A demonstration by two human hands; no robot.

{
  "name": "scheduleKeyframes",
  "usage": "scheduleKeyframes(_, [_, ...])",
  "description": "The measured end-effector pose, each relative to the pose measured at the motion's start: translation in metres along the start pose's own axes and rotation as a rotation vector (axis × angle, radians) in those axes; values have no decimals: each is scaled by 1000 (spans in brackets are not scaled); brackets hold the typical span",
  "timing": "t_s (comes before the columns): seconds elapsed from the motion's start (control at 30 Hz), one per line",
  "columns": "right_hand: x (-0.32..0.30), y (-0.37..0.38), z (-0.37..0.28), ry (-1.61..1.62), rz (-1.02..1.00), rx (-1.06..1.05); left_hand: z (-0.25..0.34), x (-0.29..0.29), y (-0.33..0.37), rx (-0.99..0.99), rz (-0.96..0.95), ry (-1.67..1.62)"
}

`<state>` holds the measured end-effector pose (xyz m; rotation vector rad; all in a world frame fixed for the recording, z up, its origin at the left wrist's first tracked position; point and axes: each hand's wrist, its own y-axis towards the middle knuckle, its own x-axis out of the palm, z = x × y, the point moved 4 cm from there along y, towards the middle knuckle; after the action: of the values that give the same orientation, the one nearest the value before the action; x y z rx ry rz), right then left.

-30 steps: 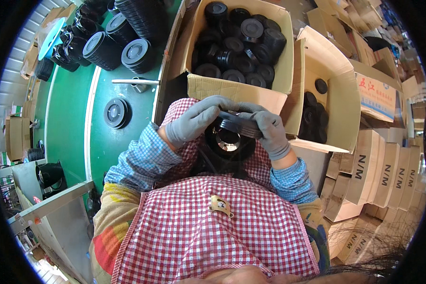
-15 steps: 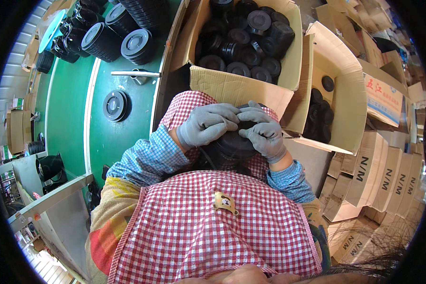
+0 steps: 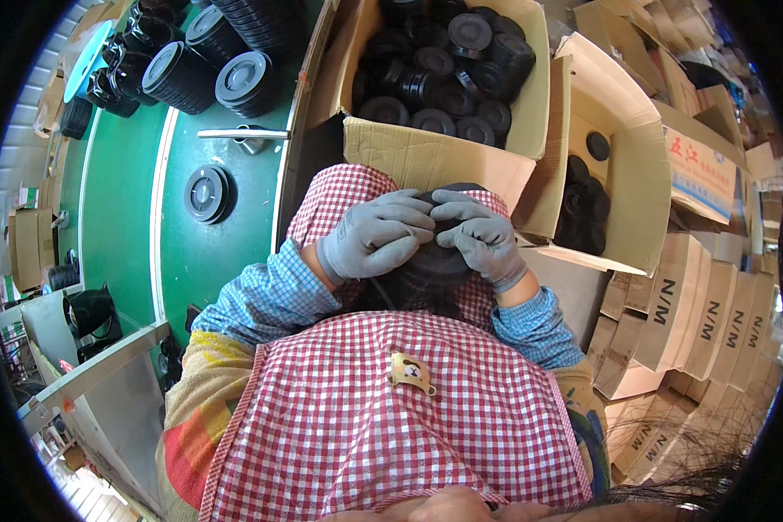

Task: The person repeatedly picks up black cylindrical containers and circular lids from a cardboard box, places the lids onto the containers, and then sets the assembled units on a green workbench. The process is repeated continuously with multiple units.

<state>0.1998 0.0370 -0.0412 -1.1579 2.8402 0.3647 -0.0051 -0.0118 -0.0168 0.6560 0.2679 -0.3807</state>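
Note:
Over my lap, my left hand (image 3: 376,233) and my right hand (image 3: 480,239), both in grey gloves, meet at a black round plastic part (image 3: 437,264). The left fingers curl over its left side. On the other side my right thumb and fingers are pinched together at its edge. A second dark round edge shows just beyond the fingertips, and I cannot tell whether it belongs to the same part. Below the hands more black pieces sit in shadow against the checked apron (image 3: 391,409). The fingers hide the exact grip.
A box (image 3: 444,150) full of black round parts stands ahead, with a second box (image 3: 622,204) holding several to its right. Left is a green-topped table (image 3: 122,226) with stacked black discs (image 3: 242,80), a disc pair (image 3: 207,194) and a metal bar (image 3: 244,134). Cartons (image 3: 670,300) line the right.
The hands stay together at the black part, with the right fingers shifted slightly. A dark round edge shows more beyond the fingertips. The whole view has shifted a little.

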Motion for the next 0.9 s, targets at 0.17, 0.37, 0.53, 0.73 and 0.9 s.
scheduleKeyframes(0.17, [0,-7,4,40,16,48,8,2,-3,-38,-9,116])
scheduleKeyframes(0.37, [2,-7,-6,-37,19,47,26,5,1,-149,-35,191])
scheduleKeyframes(0.53, [4,-7,-5,6,33,87,40,11,7,-152,-106,360])
scheduleKeyframes(0.73, [1,-5,-9,-51,14,37,22,-4,5,-217,-97,104])
scheduleKeyframes(0.9, [35,-17,-51,-662,-95,-64,-33,-6,-19,-523,-83,-292])
